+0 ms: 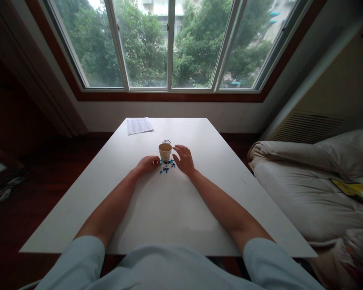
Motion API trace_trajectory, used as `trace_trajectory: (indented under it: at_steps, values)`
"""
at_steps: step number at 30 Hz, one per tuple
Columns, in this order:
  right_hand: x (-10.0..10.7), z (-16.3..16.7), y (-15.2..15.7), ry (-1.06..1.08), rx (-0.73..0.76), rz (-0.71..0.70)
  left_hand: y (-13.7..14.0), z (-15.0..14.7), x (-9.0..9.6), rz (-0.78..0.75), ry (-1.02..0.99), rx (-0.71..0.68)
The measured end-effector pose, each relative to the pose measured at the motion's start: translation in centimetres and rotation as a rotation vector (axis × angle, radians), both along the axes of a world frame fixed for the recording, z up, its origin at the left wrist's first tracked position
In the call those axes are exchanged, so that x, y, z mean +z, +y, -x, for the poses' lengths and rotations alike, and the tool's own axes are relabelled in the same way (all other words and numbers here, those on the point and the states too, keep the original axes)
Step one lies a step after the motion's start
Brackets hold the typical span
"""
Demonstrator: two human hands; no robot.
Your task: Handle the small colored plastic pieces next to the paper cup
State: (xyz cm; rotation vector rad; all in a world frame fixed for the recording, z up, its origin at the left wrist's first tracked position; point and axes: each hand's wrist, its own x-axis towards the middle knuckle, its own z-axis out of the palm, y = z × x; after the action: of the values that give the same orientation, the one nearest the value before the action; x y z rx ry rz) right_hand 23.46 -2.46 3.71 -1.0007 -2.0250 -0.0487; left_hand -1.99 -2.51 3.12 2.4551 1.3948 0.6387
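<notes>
A tan cup (165,153) stands upright on the white table, between my two hands. Small blue and dark pieces (166,169) lie scattered at its near side, too small to name. To the left of them, my left hand (149,164) rests low with curled fingers, its fingertips beside the pieces; whatever they may pinch is hidden. My right hand (185,160) is open at the cup's right side, thumb and fingers apart. Its fingertips come close to the cup's rim, and I cannot tell whether they touch it.
Behind the cup lies a small dark looped item (166,141). Printed sheets of paper (139,125) sit at the far left of the table (172,217). A padded, cloth-covered seat (287,193) is to the right, and a window (169,48) is beyond the far edge.
</notes>
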Motion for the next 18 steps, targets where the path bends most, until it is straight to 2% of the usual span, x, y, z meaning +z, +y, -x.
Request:
trace_trajectory:
  at_steps: [2,5,8,13,18]
  values:
    - [-0.5,-0.5,0.4,-0.002,0.001,0.040,0.1,0.1,-0.1,-0.013,-0.019,-0.003]
    - [-1.5,-0.9,1.1,-0.125,0.085,0.141,0.3,0.2,-0.5,-0.044,-0.044,0.007]
    - [-2.2,-0.8,1.5,-0.225,0.138,0.180,0.5,0.4,-0.8,-0.074,-0.059,0.024]
    - [-2.6,-1.0,1.9,-0.238,0.072,0.239,0.6,0.6,-0.9,-0.061,-0.032,0.040]
    - [-2.8,-1.5,2.3,-0.213,0.105,0.325,0.6,0.8,-0.8,-0.045,-0.009,0.041]
